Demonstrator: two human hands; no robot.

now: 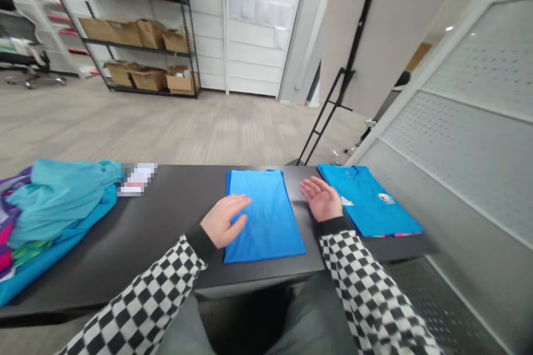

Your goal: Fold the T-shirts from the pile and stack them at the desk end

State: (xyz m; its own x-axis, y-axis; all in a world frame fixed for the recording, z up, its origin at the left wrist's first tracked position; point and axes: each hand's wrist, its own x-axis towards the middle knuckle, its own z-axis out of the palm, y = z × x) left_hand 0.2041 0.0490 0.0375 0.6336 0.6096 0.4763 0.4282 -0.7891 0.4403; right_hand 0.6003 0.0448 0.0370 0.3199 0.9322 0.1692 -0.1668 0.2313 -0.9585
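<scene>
The left hand (225, 222) lies open on the folded blue T-shirt (266, 216) — a drag could rumple it — the right hand (321, 198) open, holding nothing.

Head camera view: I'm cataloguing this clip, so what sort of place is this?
Probably a stockroom or garment packing area: a metal shelving rack holds cardboard boxes, and folded blue T-shirts lie on a black table.
</scene>
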